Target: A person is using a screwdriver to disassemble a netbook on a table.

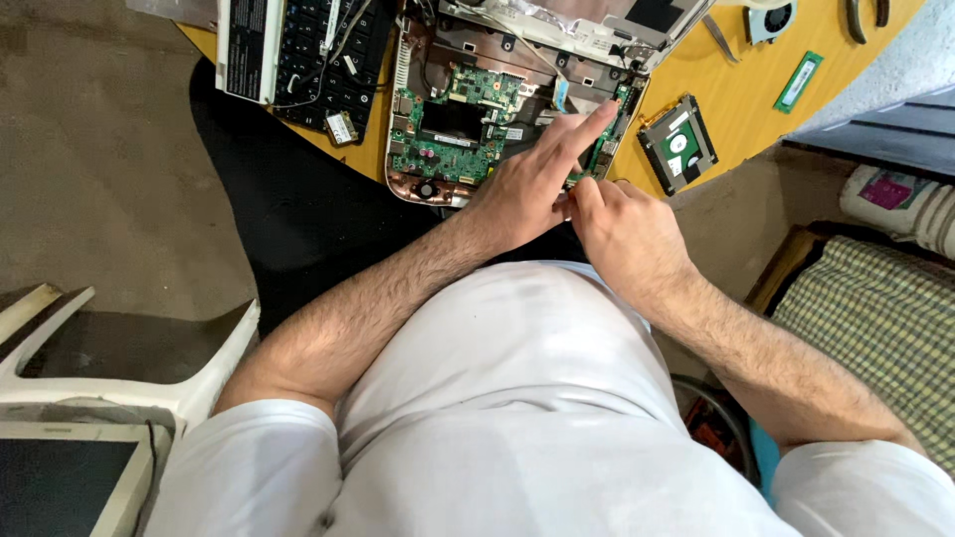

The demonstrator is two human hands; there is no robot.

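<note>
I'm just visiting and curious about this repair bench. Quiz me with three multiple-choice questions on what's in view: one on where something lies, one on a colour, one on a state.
1. Where does the hard drive lie?
A. To the right of the opened laptop
B. On the floor
C. On top of the keyboard

2. What colour is the laptop's circuit board?
A. Red
B. Green
C. White

3. How is the left hand posed?
A. Closed in a fist
B. Flat, palm up
C. Forefinger stretched out onto the board's right edge

Answers:
1. A: it rests on the yellow table just right of the laptop.
2. B: the exposed board is plainly green.
3. C: one finger reaches forward to the board, while the right hand sits close beside it at the laptop's near edge.
</note>
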